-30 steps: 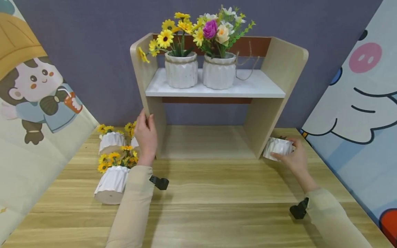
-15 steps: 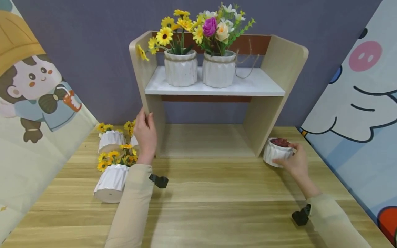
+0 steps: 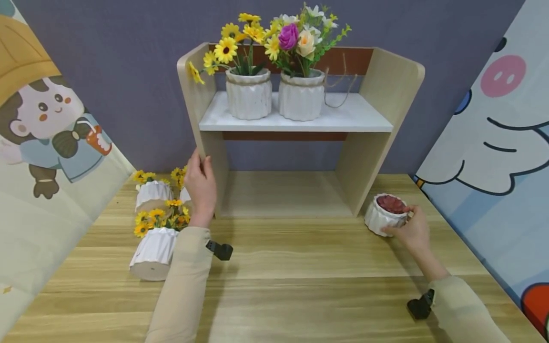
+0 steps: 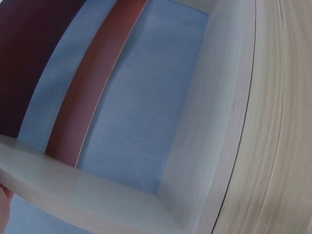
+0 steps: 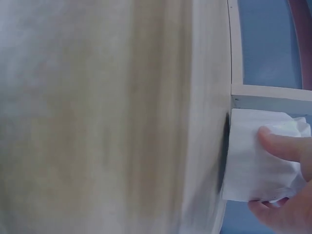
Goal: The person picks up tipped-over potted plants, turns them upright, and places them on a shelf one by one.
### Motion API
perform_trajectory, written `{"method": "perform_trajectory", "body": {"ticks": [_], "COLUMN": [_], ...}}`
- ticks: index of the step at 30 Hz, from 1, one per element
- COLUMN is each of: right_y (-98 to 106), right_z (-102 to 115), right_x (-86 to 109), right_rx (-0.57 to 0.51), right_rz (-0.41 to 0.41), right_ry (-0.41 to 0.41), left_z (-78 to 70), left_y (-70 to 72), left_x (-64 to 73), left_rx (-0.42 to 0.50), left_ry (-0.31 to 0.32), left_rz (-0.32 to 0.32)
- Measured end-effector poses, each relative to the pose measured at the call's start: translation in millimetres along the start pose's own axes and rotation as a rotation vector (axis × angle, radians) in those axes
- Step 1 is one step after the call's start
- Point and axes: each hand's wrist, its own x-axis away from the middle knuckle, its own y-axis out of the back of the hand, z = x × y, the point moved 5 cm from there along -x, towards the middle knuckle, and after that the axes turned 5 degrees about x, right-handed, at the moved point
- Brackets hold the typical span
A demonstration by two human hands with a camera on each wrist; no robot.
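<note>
My right hand grips a white fluted pot holding a dark red succulent, beside the right foot of a small wooden shelf. In the right wrist view, the thumb lies along the white pot and fingertips show at its lower edge. At the shelf's left side panel, my left hand holds the front edge, fingers toward the outer side. Only a sliver of that hand shows in the left wrist view, below the panel.
Two white pots, one of yellow daisies and one of mixed flowers, stand on the upper board. Left of the shelf, several white pots with yellow flowers lie tipped on the wooden table. A grey wall rises behind.
My right hand has tilted the white pot so its top faces the camera, bringing the red succulent into sight, and shifted it slightly toward the front. The left hand has stayed at the panel.
</note>
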Motion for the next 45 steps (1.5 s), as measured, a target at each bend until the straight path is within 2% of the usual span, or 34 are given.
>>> {"method": "perform_trajectory", "body": {"ticks": [7, 18, 24, 28, 36, 45], "right_y": [0.2, 1.1, -3.2, -5.8, -7.3, -5.8], "right_z": [-3.4, 2.9, 3.3, 2.0, 2.7, 0.8], "right_x": [1.5, -5.5, -15.1, -17.8, -17.3, -15.0], "right_rx": [0.013, -0.059, 0.034, 0.039, 0.015, 0.04], "right_rz": [0.03, 0.079, 0.118, 0.144, 0.108, 0.068], "right_ry": [-0.023, 0.042, -0.031, -0.083, -0.093, -0.126], "left_z": [-0.4, 1.7, 0.7, 0.0, -1.6, -0.9], "left_y": [0.6, 2.0, 1.7, 0.9, 2.7, 0.9], "left_x": [-0.5, -1.2, -1.0, -0.3, -0.8, 0.0], "left_rx": [0.006, -0.003, 0.0, -0.002, -0.005, -0.003], "left_ry": [0.008, 0.006, 0.007, 0.005, 0.021, 0.034], "left_rz": [-0.006, -0.021, -0.015, -0.006, -0.016, 0.011]}}
